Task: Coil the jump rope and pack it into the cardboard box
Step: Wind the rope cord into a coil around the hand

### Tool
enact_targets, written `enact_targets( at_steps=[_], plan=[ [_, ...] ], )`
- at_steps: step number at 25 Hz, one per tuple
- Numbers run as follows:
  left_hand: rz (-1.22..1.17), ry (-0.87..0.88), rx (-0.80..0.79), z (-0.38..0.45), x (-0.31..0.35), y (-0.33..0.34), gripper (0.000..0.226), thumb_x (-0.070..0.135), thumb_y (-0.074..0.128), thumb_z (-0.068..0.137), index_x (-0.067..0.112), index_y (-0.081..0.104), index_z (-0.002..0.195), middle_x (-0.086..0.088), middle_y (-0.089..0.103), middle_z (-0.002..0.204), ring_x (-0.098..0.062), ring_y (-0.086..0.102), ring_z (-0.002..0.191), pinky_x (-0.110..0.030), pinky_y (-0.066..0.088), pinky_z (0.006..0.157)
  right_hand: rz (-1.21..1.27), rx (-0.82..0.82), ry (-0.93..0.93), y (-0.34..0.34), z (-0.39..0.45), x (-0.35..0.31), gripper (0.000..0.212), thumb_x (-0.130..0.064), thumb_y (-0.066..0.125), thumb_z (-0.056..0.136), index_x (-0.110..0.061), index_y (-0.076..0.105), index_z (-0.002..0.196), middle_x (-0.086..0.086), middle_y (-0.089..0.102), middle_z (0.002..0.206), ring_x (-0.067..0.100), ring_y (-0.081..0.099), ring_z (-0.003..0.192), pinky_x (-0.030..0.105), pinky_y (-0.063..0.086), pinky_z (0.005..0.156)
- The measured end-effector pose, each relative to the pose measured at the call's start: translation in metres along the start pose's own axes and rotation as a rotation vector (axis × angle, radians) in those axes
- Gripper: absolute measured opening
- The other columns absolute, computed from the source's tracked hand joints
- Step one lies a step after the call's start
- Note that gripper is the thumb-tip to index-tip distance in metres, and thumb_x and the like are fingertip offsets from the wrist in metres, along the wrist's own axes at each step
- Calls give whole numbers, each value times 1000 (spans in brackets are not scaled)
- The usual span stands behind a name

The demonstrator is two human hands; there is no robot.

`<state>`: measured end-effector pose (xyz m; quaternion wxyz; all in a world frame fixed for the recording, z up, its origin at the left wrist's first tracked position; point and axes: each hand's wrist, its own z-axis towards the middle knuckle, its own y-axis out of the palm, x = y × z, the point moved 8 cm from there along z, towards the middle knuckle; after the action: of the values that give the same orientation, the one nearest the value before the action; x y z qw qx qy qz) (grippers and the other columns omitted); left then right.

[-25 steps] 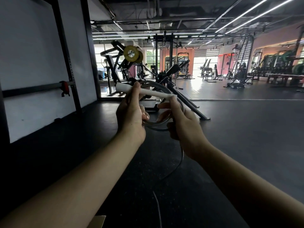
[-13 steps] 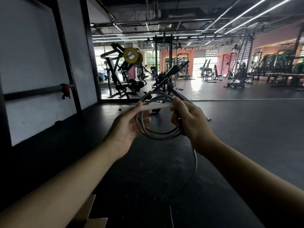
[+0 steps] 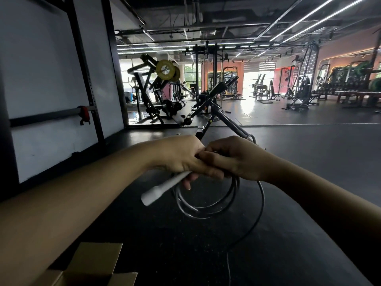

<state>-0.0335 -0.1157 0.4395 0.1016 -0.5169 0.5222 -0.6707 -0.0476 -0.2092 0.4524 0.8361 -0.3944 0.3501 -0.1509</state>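
Both hands meet in mid-air at the centre of the view. My left hand (image 3: 179,155) grips the jump rope's white handle (image 3: 162,188), which sticks out down and to the left. My right hand (image 3: 233,159) is closed on the dark rope coils (image 3: 206,207), which hang in several loops below the hands. A loose strand of rope (image 3: 228,263) trails from the coil down to the floor. The open cardboard box (image 3: 97,265) sits on the floor at the lower left, partly hidden by my left forearm.
Dark rubber gym floor (image 3: 309,182) stretches ahead. A black landmine-style frame (image 3: 216,112) stands just beyond my hands. A plate-loaded machine with yellow plates (image 3: 167,69) is behind it. A white wall with a black rack upright (image 3: 86,79) runs along the left.
Both hands have dropped lower and closed together. The handle swung from lying level above the coil to pointing down-left, and the coil now hangs below the hands. More of the box shows.
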Motion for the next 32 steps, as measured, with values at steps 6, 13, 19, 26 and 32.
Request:
enact_targets(
  at_steps=[6,13,19,26,32],
  plan=[
    [106,36,103,-6,-3,-8,47,49,75,80,3,64,79,1,52,50,-22,53,43,-31,47,47,-169,84,8,-10,-7,13,50,-63,48,93,-28,58,59,-11,54,49,1,51,48,11,36,56],
    [-751,211,428,-12,-22,-19,39,43,65,84,13,44,70,5,33,47,-9,31,35,-22,34,39,220,194,197,-26,-15,36,81,-72,39,90,4,63,79,15,56,59,15,54,47,26,45,54],
    [-1260,209,793,-6,-43,-5,45,47,61,94,19,44,63,7,31,46,-7,31,37,-21,34,39,628,21,349,16,-24,54,77,-88,36,82,-19,70,82,14,63,75,26,59,61,38,49,65],
    [-1582,149,1128,-1,-41,5,47,54,57,94,17,46,68,6,38,50,-9,45,40,-24,51,49,769,239,231,48,-31,37,39,-53,61,94,-15,59,98,6,63,80,16,44,58,28,35,49],
    [-1440,151,1054,-2,-51,4,36,47,59,95,17,54,77,3,55,68,-10,59,67,-29,56,76,840,383,269,27,-26,34,23,-44,63,95,-23,72,89,-2,47,59,8,37,47,24,28,43]
  ],
)
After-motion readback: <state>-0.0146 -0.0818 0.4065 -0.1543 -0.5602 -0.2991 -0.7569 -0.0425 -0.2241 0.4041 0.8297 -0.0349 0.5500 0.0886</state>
